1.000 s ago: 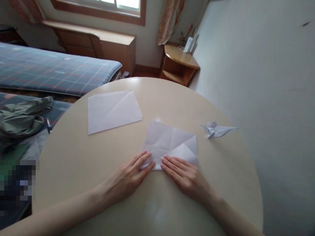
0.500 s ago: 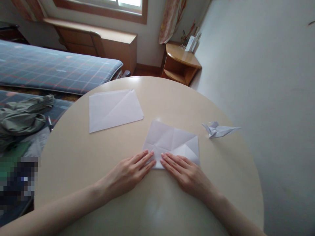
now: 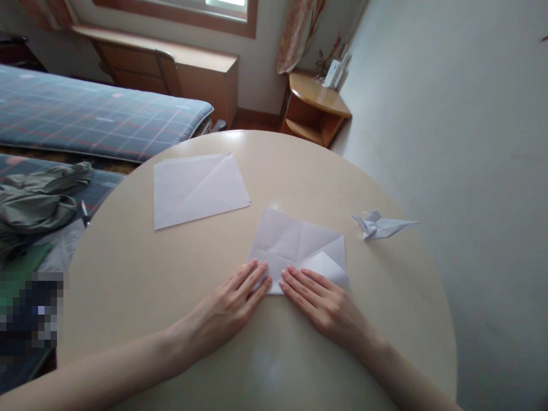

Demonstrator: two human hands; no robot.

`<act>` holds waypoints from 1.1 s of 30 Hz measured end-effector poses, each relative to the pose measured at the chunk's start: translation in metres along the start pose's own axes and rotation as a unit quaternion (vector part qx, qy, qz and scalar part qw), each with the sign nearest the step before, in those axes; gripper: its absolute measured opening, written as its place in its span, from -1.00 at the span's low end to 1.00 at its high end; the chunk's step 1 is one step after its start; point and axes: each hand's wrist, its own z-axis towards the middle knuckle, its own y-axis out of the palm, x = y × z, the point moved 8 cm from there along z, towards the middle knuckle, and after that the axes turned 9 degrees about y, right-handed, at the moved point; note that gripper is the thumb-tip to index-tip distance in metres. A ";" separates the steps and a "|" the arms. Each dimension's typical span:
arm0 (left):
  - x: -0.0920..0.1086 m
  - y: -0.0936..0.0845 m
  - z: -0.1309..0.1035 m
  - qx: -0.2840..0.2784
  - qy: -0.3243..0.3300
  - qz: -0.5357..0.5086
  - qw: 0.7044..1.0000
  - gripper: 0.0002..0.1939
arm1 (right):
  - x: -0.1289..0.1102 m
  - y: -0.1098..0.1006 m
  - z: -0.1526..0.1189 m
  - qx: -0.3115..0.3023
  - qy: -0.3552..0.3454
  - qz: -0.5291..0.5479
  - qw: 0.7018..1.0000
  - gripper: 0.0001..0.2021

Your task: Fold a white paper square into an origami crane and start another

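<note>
A white sheet of paper with several crease lines lies on the round cream table. Its near edge is folded over, and a flap stands slightly raised at its right side. My left hand rests on the near left part of the sheet, fingers stretched out. On the near right part lies my right hand, its fingers flat and extended. A small gap separates the fingertips of the two hands. The paper beneath the fingers is hidden.
A stack of white paper lies at the table's back left. Toward the right edge sits a folded paper crane. Left of the table are a plaid mattress and a grey-green garment. A wall rises on the right.
My right hand's fingers have shifted slightly and spread a little on the paper. My left hand stays in nearly the same place. The view has tilted very slightly.
</note>
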 end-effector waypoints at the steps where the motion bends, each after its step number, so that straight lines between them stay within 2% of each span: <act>1: 0.000 -0.001 0.000 0.000 0.003 0.001 1.000 -0.59 | 0.000 -0.001 0.000 0.002 -0.001 -0.003 1.000 -0.65; 7: 0.000 -0.003 0.001 -0.007 0.014 0.004 1.000 -0.61 | 0.000 -0.007 0.000 0.017 0.007 -0.012 1.000 -0.67; 19: 0.001 -0.010 0.002 0.017 0.025 -0.021 0.999 -0.65 | -0.002 -0.008 -0.005 0.021 0.000 -0.012 1.000 -0.68; 25: -0.013 -0.016 0.004 0.034 -0.011 -0.053 0.998 -0.73 | 0.001 -0.004 -0.004 0.011 0.003 -0.002 1.000 -0.67; 28: -0.020 -0.016 0.003 0.035 -0.036 -0.068 0.996 -0.64 | 0.009 -0.007 0.001 0.017 0.044 0.017 0.999 -0.67; 33: -0.019 -0.012 0.002 0.035 -0.046 -0.074 0.996 -0.52 | 0.024 -0.026 0.009 0.066 0.170 0.010 0.983 -0.62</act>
